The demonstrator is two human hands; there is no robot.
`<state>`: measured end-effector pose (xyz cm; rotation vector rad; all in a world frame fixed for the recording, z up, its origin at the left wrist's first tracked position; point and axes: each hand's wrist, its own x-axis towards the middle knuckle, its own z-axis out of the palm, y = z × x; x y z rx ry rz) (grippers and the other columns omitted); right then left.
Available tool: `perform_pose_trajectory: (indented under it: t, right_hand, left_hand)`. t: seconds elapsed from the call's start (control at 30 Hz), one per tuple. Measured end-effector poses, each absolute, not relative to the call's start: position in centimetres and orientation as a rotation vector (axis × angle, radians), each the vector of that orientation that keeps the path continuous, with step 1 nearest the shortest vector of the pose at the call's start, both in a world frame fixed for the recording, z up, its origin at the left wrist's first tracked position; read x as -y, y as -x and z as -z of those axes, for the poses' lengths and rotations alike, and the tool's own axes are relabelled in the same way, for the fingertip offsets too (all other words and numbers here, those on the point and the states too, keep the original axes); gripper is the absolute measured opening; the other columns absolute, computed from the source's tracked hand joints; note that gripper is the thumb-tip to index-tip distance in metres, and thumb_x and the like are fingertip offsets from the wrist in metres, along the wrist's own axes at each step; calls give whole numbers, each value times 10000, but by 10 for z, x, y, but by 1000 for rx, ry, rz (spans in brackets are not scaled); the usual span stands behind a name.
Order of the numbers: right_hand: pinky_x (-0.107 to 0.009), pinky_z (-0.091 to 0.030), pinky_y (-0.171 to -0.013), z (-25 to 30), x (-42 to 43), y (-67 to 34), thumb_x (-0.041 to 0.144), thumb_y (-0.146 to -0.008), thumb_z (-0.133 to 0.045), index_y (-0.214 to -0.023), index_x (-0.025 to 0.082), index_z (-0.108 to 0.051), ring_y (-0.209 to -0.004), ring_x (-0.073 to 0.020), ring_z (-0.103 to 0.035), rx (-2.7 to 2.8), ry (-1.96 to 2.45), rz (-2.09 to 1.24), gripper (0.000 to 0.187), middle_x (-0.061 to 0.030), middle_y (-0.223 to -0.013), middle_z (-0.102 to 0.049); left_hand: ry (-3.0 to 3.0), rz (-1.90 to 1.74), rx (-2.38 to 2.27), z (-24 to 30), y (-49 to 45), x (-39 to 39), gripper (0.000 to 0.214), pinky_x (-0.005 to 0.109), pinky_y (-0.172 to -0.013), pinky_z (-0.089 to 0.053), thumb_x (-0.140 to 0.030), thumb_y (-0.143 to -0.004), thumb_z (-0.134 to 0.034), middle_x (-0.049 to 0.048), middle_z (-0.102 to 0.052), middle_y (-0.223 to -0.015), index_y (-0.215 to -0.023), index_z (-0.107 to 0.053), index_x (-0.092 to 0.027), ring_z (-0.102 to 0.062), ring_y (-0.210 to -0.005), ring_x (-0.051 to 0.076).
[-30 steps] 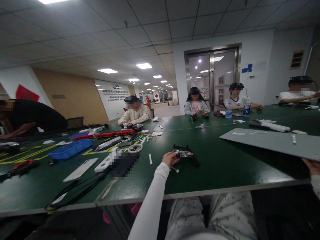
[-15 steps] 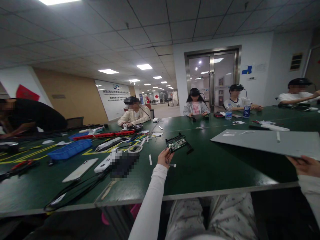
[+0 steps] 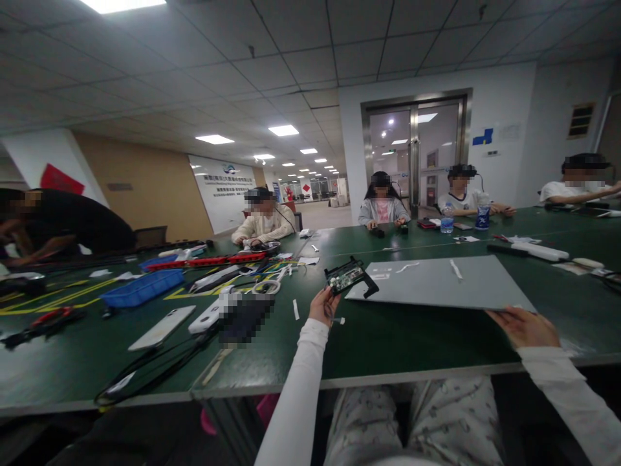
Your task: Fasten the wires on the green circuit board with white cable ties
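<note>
My left hand [image 3: 324,307] grips the near left corner of a green circuit board in a black frame [image 3: 350,278], held tilted above the table. A short cable with a white plug [image 3: 341,320] hangs beside my fingers. My right hand [image 3: 526,327] pinches the near edge of a thin grey flat panel [image 3: 436,283], its near side raised off the table. White strips and small labels [image 3: 456,270] lie on the panel's upper face. The panel's left corner comes close behind the black frame; whether they touch, I cannot tell.
On the green table [image 3: 388,353] to my left are a white phone [image 3: 162,327], a white power strip [image 3: 208,317], a blue tray [image 3: 142,289] and black cables. Bottles [image 3: 447,219] stand at the far side, where several people sit. A white-and-black tool [image 3: 533,251] lies right of the panel.
My right hand has moved left, carrying the grey panel from the right side to just behind the circuit board. My left hand still holds the board in nearly the same place.
</note>
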<state>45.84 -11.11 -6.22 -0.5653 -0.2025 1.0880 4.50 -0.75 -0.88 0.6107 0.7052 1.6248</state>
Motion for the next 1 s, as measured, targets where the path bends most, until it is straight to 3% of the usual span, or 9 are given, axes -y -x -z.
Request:
perform_pose_trajectory:
  t: [0.17,0.57,1.0]
  right_hand:
    - [-469,-435,-826,75,112,-447,-27,-590,-463,-703,147,-531,-785,-199,-602,273,639,-1132,218,-30,-802,-628]
    - [-440,-470,-803,85,123,-444,-59,-571,-519,-677,132,-581,-765,-201,-611,341,671,-1318,227,-27,-749,-649]
    - [-438,-421,-867,67,127,-430,62,-732,-417,-974,131,-507,-985,-204,-526,226,683,-1679,267,-92,-1017,-585]
  left_hand:
    - [-590,-1621,-654,8,-45,8,50,225,-648,-518,-89,-696,-541,56,-636,-672,-743,-545,-106,-617,-645,134]
    - [-587,-1556,-598,1,-51,19,83,201,-602,-521,-81,-695,-527,42,-640,-648,-762,-570,-106,-611,-583,113]
    - [-609,-1564,-644,5,-49,16,68,228,-660,-518,-91,-711,-521,39,-645,-688,-742,-575,-119,-616,-661,124]
